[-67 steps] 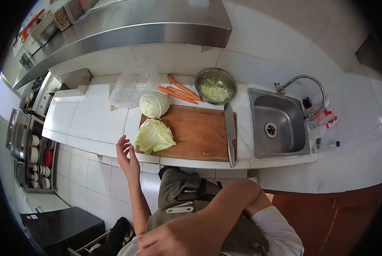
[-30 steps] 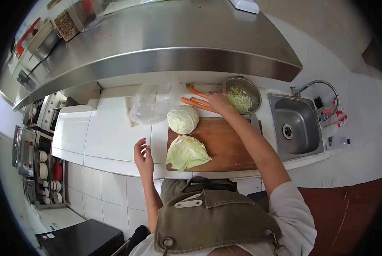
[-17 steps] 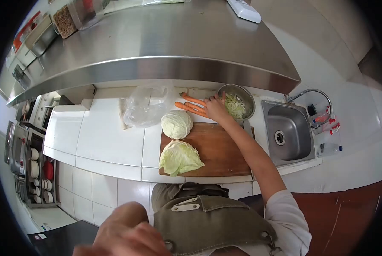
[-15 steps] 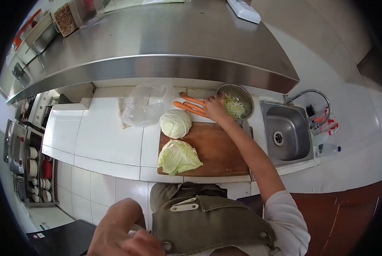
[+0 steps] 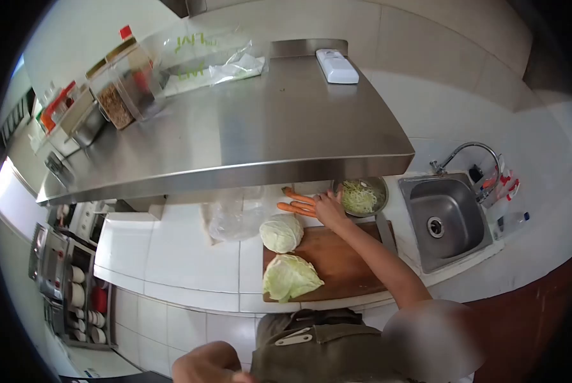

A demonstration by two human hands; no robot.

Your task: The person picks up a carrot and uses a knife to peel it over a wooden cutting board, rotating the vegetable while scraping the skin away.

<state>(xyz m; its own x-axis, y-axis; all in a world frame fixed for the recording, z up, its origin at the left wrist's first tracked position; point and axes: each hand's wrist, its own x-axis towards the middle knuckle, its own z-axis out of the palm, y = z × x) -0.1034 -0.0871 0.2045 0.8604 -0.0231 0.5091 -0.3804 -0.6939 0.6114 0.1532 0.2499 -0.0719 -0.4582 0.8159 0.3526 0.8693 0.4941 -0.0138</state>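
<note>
My right hand [image 5: 330, 209] reaches over the far side of the cutting board. It lies between the ends of several carrots [image 5: 297, 205] and the left rim of a metal bowl [image 5: 381, 209] holding pale shreds [image 5: 360, 196]. Its fingers look curled, one of them at the bowl's rim; what they grip is hidden. A round cabbage [image 5: 282, 233] and a cut piece of cabbage [image 5: 291, 277] sit at the left of the wooden cutting board [image 5: 343, 262]. My left hand [image 5: 219, 369] is low at the bottom edge before the apron, its fingers mostly cut off.
A grey blade [image 5: 385, 233] lies along the board's right side. Beyond it is a steel sink [image 5: 449, 242] with a faucet [image 5: 477, 145]. A clear plastic bag [image 5: 238, 218] rests left of the carrots. A steel shelf [image 5: 247, 127] overhangs the counter's back.
The camera view has tilted up, so everything sits lower in the picture. My right hand stays between the carrots and bowl. My left hand has dropped further out of view.
</note>
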